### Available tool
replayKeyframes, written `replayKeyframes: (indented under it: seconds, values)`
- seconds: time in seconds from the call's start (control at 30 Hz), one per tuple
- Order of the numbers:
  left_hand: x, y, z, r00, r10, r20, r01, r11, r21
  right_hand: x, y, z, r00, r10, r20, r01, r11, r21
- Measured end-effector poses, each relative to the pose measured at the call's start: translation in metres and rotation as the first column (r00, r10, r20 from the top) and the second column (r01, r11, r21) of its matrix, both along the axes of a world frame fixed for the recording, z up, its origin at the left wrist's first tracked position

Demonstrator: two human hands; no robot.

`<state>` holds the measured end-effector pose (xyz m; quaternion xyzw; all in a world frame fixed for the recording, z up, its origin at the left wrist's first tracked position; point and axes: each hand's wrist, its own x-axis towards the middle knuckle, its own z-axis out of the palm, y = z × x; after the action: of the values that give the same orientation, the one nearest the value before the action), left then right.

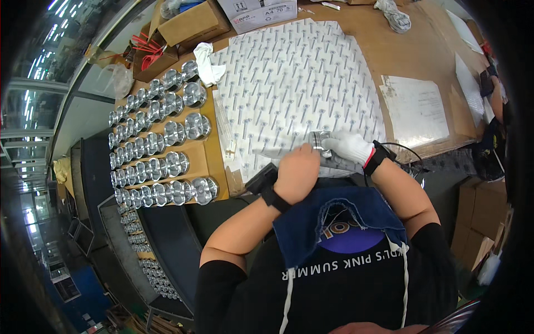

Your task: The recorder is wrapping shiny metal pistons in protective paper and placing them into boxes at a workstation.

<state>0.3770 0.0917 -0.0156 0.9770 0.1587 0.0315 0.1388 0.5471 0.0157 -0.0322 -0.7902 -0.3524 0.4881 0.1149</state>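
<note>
A shiny metal piston (320, 137) is held over the patterned white paper, close in front of my body. My right hand (351, 147), in a white knitted glove with a red cuff edge, grips the piston from its right side. My left hand (299, 171) is bare, its fingers curled against the piston's left side, and the back of the hand hides most of the fingertips. Beneath both hands lies the white paper sheet (300, 72), printed with repeated dark marks. Rows of similar pistons (197, 126) stand on cardboard to the left.
A white cloth (208, 65) lies at the paper's left edge. Open cardboard boxes (194, 25) and a white carton (258, 15) line the back. A plastic-covered sheet (414, 108) lies on the right. More pistons (158, 275) stand lower left. Another person's hand (497, 100) shows far right.
</note>
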Motion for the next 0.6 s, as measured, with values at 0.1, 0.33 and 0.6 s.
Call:
replayKeyframes:
  seconds: [0.1,0.33,0.6]
  values:
    - [0.025,0.025,-0.039,0.972,0.068,0.225,-0.008,0.966,-0.258,0.015,-0.001,-0.007,0.982,0.187,0.02,-0.188,0.976,0.114]
    - [0.043,0.047,-0.07,0.95,0.307,0.048,-0.166,0.633,-0.757,0.038,0.011,0.007,0.481,0.774,0.41,-0.828,0.555,-0.077]
    - [0.069,0.072,-0.104,0.886,0.463,0.012,-0.372,0.727,-0.578,0.017,0.001,-0.04,0.902,-0.273,-0.334,0.421,0.728,0.541]
